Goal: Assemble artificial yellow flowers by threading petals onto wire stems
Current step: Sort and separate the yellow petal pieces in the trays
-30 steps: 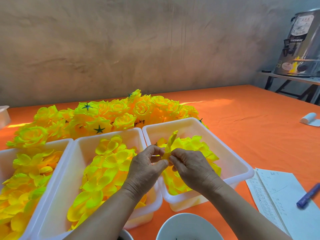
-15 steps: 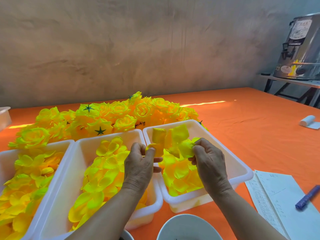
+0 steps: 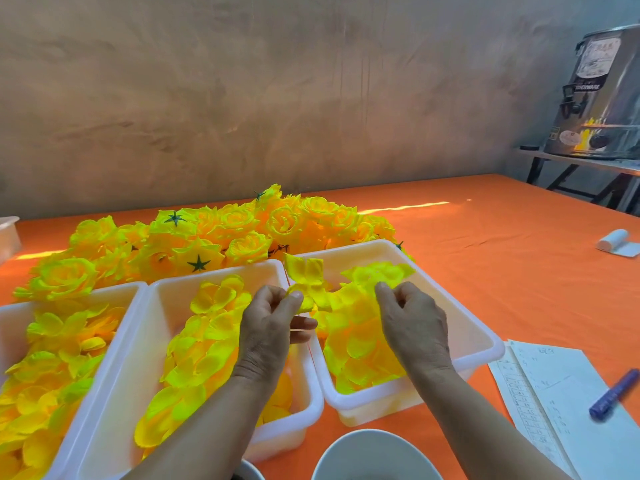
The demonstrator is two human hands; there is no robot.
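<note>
- Spreading across the view, an orange worktop (image 3: 485, 258) is seen against a bare wall.
- A heap of finished yellow flowers (image 3: 239, 233) is piled at its far side, some turned to show green star backs.
- Three white tubs are set side by side in front of the heap: the left tub (image 3: 114, 289), the middle tub (image 3: 166, 323) and the right tub (image 3: 460, 327). Each is filled with loose yellow petals (image 3: 360, 351).
- A steel urn (image 3: 599, 98) is placed on a side table at far right.
- A paper (image 3: 554, 386) is laid right of the tubs, and a blue pen (image 3: 614, 393) rests on it.
- A white bowl (image 3: 374, 455) is cut off by the near edge.
- The left hand (image 3: 270, 323) is held over the gap between the middle and right tubs. Its thumb and forefinger are pinched on the left cluster (image 3: 306, 271) of petals.
- The right hand (image 3: 415, 323) is held over the right tub, fingers curled. The right cluster (image 3: 374, 273) is pinched at its fingertips, just beside the left one.
</note>
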